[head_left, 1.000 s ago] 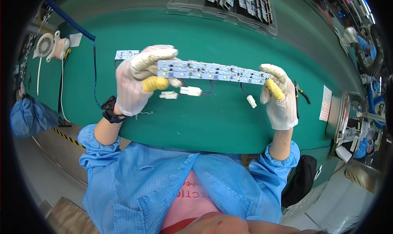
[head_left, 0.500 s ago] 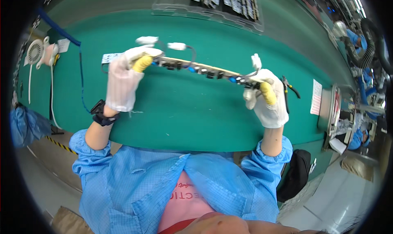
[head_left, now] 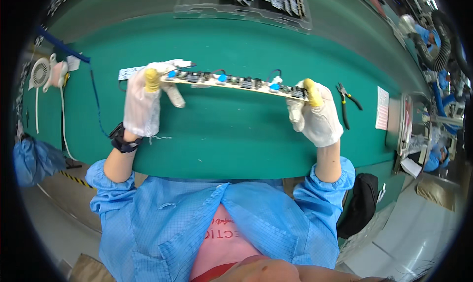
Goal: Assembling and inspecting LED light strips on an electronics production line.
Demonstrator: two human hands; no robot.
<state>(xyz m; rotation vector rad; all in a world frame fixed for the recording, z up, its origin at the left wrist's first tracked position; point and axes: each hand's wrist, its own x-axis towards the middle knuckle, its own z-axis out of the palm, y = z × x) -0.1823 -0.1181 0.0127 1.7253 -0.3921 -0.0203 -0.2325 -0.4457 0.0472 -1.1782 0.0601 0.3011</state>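
Observation:
A long narrow circuit board strip (head_left: 236, 82) with blue and black parts and short wires is held level above the green mat (head_left: 221, 134). My left hand (head_left: 144, 100), in a white glove with a yellow fingertip cover, grips its left end. My right hand (head_left: 315, 115), gloved the same way, grips its right end. The component side faces up toward me. A black wrist strap sits on my left wrist, with a blue cord (head_left: 93, 94) running off to the left.
A clear tray (head_left: 246, 1) with several board strips lies at the far edge. Black pliers (head_left: 347, 102) and a paper sheet (head_left: 383, 108) lie to the right. A small white fan (head_left: 39, 72) stands far left. Another white strip (head_left: 129, 73) lies behind my left hand.
The strip has been turned over between my hands, from the white light-dotted face to the component face, and both hands have shifted with it.

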